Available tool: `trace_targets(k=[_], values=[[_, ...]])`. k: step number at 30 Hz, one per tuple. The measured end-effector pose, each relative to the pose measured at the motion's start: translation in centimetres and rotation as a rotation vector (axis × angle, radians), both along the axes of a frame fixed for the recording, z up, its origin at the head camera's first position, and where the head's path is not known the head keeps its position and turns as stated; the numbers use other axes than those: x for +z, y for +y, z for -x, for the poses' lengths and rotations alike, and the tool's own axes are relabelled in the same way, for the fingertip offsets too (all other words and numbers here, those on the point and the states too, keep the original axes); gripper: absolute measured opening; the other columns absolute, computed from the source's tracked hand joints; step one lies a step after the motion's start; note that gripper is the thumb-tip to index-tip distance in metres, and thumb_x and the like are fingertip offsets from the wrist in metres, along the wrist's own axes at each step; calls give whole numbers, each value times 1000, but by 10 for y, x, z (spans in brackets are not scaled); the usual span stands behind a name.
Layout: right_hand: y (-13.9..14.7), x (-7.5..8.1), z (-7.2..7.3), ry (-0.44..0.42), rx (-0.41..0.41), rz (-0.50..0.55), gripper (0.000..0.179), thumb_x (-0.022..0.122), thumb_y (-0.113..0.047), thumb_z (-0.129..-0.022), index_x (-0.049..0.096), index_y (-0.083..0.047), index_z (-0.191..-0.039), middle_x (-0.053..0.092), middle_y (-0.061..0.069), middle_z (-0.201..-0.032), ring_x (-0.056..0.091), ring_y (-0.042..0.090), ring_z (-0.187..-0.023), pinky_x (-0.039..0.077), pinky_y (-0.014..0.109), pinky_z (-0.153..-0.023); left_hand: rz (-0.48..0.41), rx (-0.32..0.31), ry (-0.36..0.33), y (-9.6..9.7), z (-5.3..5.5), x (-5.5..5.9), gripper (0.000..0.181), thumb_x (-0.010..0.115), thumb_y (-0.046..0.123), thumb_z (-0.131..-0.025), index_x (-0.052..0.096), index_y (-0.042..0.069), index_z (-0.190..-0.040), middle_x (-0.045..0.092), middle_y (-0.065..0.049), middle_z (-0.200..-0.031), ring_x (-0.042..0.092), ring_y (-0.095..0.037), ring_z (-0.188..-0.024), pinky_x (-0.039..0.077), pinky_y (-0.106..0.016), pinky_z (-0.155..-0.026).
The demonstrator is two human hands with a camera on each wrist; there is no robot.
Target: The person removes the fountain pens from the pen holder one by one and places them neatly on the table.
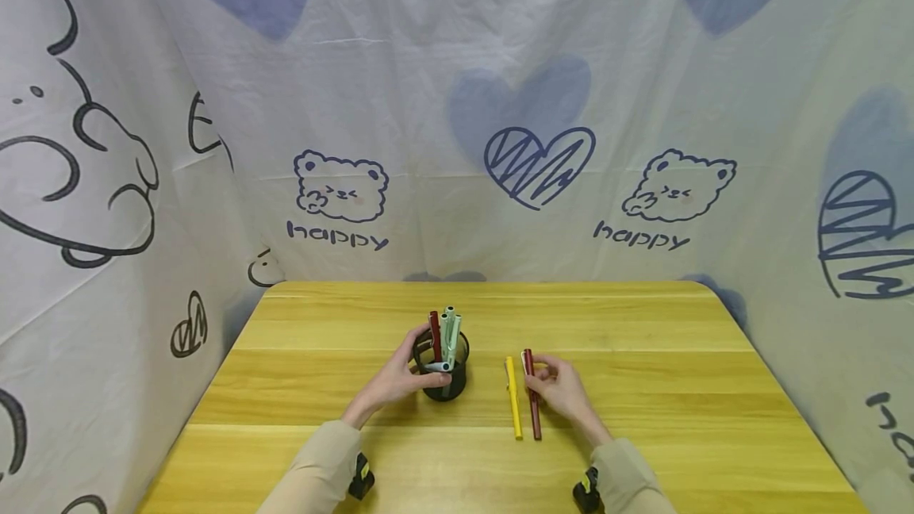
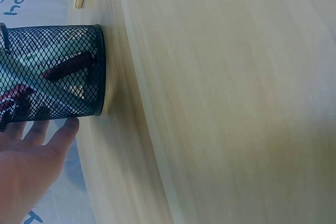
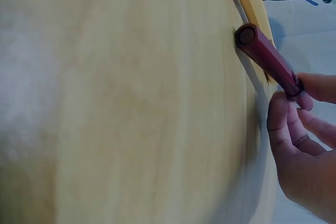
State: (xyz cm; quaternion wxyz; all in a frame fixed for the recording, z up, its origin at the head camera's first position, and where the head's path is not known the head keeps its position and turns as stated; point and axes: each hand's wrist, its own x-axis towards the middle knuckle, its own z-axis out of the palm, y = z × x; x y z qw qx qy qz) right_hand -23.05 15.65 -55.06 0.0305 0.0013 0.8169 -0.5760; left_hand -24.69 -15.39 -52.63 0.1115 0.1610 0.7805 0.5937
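Note:
My left hand holds a black mesh pen holder, thumb on the near side and fingers round the far left. The holder stands upright on the table with a dark red pen, several pale green pens and a light-coloured pen in it. To the right, my right hand pinches another dark red pen between thumb and fingers. In the right wrist view this pen lies close over the wood. Beside it, on the left, lies a yellow pen, roughly parallel.
The wooden table has rounded far corners. A white cloth printed with hearts and bears hangs behind it and along both sides. Dark wrist cameras sit by both sleeves.

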Motion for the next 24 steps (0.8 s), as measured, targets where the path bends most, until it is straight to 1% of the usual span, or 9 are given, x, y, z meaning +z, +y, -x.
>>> trace_targets(k=[3,10,16,20,24], values=[[-1,0,-1,5,-11,-32,38,70,2,-89,62,9,-126,66,13,-82,62,14,-66,51,22,-54,-5,-4,-4,0,0,0,96,84,20,-83,24,17,-159,32,-18,-162,33,-39,-148,39,-57,-116],[-2,-1,-3,29,0,-119,37,71,0,-89,63,9,-125,66,12,-79,58,13,-64,48,21,-53,-14,-11,-20,0,0,0,96,83,18,-84,23,17,-159,30,-18,-163,33,-38,-148,39,-54,-117],[-3,0,-3,54,20,-203,35,71,-2,-89,65,8,-122,64,9,-77,54,11,-63,44,20,-52,-7,-8,-13,-1,-1,2,96,83,19,-85,22,15,-159,29,-19,-163,33,-40,-148,39,-57,-116],[-3,1,-2,51,28,-231,37,70,-3,-88,63,10,-122,64,9,-78,55,11,-62,45,20,-50,-6,-7,-20,0,-1,2,96,83,19,-85,22,16,-159,28,-19,-163,31,-40,-149,38,-57,-117],[-4,2,-1,46,25,-260,40,70,-3,-87,62,11,-123,64,9,-80,56,12,-64,46,21,-52,-5,-6,-24,0,-2,2,97,83,18,-84,22,17,-159,28,-19,-164,31,-40,-150,37,-57,-117]])
